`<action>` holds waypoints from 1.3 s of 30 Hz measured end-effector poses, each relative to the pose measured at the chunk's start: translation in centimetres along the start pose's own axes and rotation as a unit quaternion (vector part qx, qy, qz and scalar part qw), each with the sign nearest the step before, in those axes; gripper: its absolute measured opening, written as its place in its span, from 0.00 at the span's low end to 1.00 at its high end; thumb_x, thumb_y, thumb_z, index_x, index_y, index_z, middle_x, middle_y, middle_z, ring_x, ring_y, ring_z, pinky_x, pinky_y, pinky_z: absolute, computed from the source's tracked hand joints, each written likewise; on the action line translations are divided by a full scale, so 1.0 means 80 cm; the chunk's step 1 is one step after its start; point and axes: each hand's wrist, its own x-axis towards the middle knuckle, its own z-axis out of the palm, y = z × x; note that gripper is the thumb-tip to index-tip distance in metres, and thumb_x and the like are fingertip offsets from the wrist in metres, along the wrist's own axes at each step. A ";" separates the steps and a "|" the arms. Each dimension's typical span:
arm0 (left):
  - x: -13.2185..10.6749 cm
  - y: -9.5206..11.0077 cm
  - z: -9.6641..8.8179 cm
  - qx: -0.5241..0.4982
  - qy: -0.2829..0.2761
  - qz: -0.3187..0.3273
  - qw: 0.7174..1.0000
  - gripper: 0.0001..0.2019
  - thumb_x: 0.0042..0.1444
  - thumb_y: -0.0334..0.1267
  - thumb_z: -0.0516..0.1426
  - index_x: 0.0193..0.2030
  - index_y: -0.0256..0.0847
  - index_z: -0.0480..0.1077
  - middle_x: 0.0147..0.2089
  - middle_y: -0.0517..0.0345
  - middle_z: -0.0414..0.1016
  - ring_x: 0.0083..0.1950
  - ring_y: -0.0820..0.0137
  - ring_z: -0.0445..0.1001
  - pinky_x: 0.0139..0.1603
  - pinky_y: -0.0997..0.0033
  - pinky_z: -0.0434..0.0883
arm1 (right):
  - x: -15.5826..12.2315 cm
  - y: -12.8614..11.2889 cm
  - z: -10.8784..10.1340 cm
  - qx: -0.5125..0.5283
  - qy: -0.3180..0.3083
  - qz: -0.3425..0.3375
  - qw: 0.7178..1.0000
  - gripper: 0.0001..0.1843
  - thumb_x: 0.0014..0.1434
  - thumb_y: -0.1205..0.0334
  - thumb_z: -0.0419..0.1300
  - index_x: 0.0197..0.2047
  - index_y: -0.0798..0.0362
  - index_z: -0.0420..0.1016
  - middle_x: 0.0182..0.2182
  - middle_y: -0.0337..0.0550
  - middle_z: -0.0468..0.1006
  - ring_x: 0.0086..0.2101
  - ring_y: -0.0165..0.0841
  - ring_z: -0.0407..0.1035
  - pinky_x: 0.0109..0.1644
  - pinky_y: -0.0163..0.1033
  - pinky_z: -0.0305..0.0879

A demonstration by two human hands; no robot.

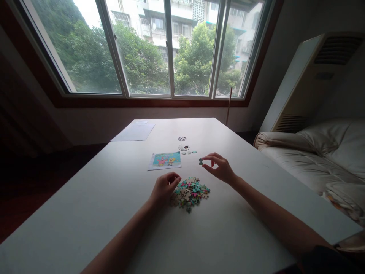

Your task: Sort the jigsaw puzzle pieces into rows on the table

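Greenish, the piece (200,161) is clamped between the fingers of your right hand (221,169), just right of the frame's centre. Your left hand (163,187) curls at the left edge of the pile (194,193), below centre; you cannot tell whether its fingers meet. The picture (167,160) lies above it on the surface (228,236).

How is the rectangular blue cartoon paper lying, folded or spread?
Spread: the rectangular blue cartoon paper lies open on the white table, pink and yellow figures showing.

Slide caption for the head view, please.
Right hand pinches a single jigsaw piece; left hand is beside the jigsaw pile, with a SpongeBob picture just beyond.
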 end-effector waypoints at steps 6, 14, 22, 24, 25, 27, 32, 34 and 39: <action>0.000 -0.004 0.003 0.005 0.009 0.001 1.000 0.11 0.49 0.42 0.53 0.25 0.37 0.70 0.19 0.64 0.63 0.22 0.75 0.60 0.22 0.78 0.57 | 0.000 0.001 0.002 0.010 -0.009 0.007 1.000 0.12 0.54 0.60 0.58 0.43 0.52 0.70 0.36 0.44 0.72 0.23 0.24 0.62 0.29 0.33 0.66; 0.002 -0.009 0.005 0.009 0.027 -0.010 1.000 0.12 0.50 0.43 0.53 0.26 0.37 0.70 0.17 0.65 0.61 0.20 0.74 0.62 0.23 0.77 0.59 | 0.007 0.027 0.021 0.020 -0.042 0.073 0.996 0.11 0.52 0.61 0.59 0.40 0.53 0.71 0.37 0.43 0.70 0.23 0.24 0.62 0.31 0.34 0.65; 0.002 -0.013 0.006 0.004 0.028 -0.010 1.000 0.11 0.50 0.43 0.53 0.26 0.38 0.69 0.18 0.64 0.63 0.21 0.73 0.64 0.23 0.77 0.60 | 0.016 0.103 0.051 -0.015 -0.101 0.208 0.973 0.11 0.48 0.60 0.60 0.37 0.53 0.75 0.36 0.43 0.71 0.28 0.27 0.64 0.36 0.36 0.65; 0.002 -0.013 0.006 0.002 0.028 -0.011 1.000 0.11 0.50 0.43 0.53 0.26 0.37 0.69 0.18 0.64 0.64 0.21 0.73 0.65 0.23 0.77 0.60 | 0.023 0.117 0.054 -0.023 -0.105 0.228 0.968 0.11 0.48 0.60 0.60 0.37 0.53 0.75 0.36 0.44 0.71 0.28 0.28 0.64 0.37 0.36 0.64; 0.002 -0.012 0.006 0.001 0.027 -0.011 1.000 0.11 0.50 0.43 0.53 0.26 0.37 0.69 0.18 0.63 0.64 0.22 0.73 0.65 0.23 0.77 0.60 | 0.027 0.123 0.056 -0.027 -0.110 0.239 0.965 0.12 0.48 0.59 0.60 0.37 0.53 0.75 0.36 0.44 0.71 0.28 0.28 0.64 0.37 0.36 0.64; 0.002 -0.011 0.006 0.000 0.025 -0.011 1.000 0.11 0.50 0.43 0.53 0.26 0.37 0.69 0.19 0.63 0.64 0.22 0.73 0.65 0.23 0.77 0.61 | 0.034 0.134 0.060 -0.033 -0.123 0.257 0.958 0.12 0.48 0.59 0.61 0.37 0.52 0.76 0.36 0.43 0.72 0.29 0.28 0.65 0.38 0.36 0.64; 0.002 -0.007 0.004 0.001 0.022 -0.014 1.000 0.11 0.50 0.42 0.53 0.26 0.37 0.70 0.18 0.63 0.64 0.21 0.73 0.65 0.23 0.77 0.60 | 0.045 0.150 0.073 -0.043 -0.147 0.293 0.944 0.13 0.48 0.57 0.61 0.38 0.51 0.76 0.35 0.42 0.74 0.32 0.31 0.67 0.39 0.35 0.63; 0.002 -0.007 0.004 0.000 0.022 -0.015 1.000 0.11 0.50 0.42 0.53 0.26 0.37 0.70 0.18 0.63 0.64 0.21 0.73 0.65 0.23 0.77 0.60 | 0.047 0.153 0.078 -0.047 -0.151 0.304 0.940 0.14 0.48 0.56 0.61 0.38 0.50 0.76 0.35 0.42 0.74 0.34 0.32 0.67 0.40 0.36 0.62; 0.001 -0.008 0.005 -0.005 0.023 -0.012 1.000 0.11 0.50 0.42 0.53 0.27 0.37 0.70 0.19 0.63 0.64 0.21 0.74 0.64 0.23 0.77 0.60 | 0.051 0.158 0.081 -0.041 -0.171 0.321 0.931 0.15 0.46 0.53 0.62 0.38 0.49 0.77 0.35 0.42 0.74 0.35 0.33 0.68 0.40 0.35 0.62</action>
